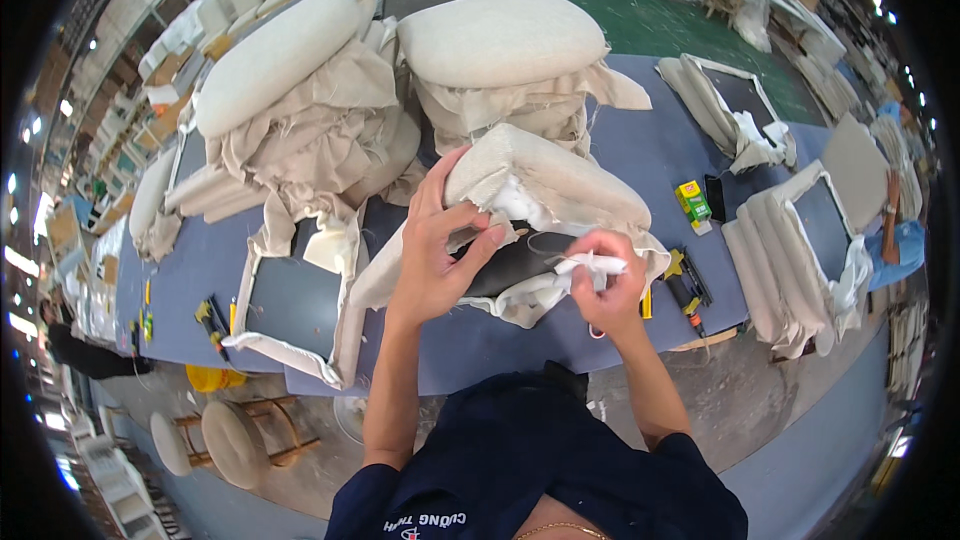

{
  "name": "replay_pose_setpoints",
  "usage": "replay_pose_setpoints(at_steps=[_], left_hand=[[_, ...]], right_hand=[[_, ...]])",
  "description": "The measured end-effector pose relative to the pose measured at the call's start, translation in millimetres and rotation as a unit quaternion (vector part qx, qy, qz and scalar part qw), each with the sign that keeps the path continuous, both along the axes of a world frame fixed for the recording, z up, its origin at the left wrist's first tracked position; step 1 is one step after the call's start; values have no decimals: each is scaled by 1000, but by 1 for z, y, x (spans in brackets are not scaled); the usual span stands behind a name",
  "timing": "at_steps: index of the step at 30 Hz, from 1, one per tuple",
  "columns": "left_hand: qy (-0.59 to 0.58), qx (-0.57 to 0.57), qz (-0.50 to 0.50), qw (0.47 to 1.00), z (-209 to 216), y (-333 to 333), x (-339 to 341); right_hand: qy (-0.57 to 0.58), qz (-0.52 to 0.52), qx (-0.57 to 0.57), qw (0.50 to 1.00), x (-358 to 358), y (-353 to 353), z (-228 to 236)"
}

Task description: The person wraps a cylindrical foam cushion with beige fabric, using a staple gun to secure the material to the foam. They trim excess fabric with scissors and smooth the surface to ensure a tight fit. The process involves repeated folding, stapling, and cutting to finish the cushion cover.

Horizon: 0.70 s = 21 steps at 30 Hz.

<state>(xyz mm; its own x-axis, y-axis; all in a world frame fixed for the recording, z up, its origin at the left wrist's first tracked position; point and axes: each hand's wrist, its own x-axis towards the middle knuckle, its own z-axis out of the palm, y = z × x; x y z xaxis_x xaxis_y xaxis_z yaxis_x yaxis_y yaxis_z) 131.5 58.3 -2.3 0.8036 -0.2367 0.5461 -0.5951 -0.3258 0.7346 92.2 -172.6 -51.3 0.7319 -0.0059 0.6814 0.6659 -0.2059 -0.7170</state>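
A beige upholstered cushion point(560, 175) is tilted up on the table in front of me, its dark underside partly showing. White stuffing point(516, 202) bulges from an opening at its near corner. My left hand point(440, 255) holds that corner from the left, fingers behind it, thumb and index finger at the fabric edge. My right hand point(610, 285) is closed on a bunched piece of white wadding point(595, 262) at the cushion's near right side. A thin pale loop shows between the hands; its kind I cannot tell. A small red ring peeks out below the right hand.
Staple guns point(688, 295) lie right and left of me on the grey-blue table point(430, 360). Stacked beige cushions point(500, 40) rise behind. A frame-backed cushion point(295, 300) lies left. More cushions point(780, 260) and a yellow-green box point(692, 205) are right. A person's arm point(888, 230) shows far right.
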Motion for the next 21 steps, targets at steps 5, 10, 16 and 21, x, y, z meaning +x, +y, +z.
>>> replay_pose_setpoints(at_steps=[5, 10, 16, 21], left_hand=[[-24, 29, 47, 998, 4, -4, -21], [-22, 24, 54, 998, 6, -2, -27], [-10, 48, 13, 999, 11, 7, -29], [-18, 65, -35, 997, 14, 5, -33]], right_hand=[[-115, -45, -138, 983, 25, 15, 43], [-259, -154, -275, 913, 33, 17, 44], [-59, 18, -119, 991, 10, 29, 34], [26, 50, -9, 998, -15, 38, 10]])
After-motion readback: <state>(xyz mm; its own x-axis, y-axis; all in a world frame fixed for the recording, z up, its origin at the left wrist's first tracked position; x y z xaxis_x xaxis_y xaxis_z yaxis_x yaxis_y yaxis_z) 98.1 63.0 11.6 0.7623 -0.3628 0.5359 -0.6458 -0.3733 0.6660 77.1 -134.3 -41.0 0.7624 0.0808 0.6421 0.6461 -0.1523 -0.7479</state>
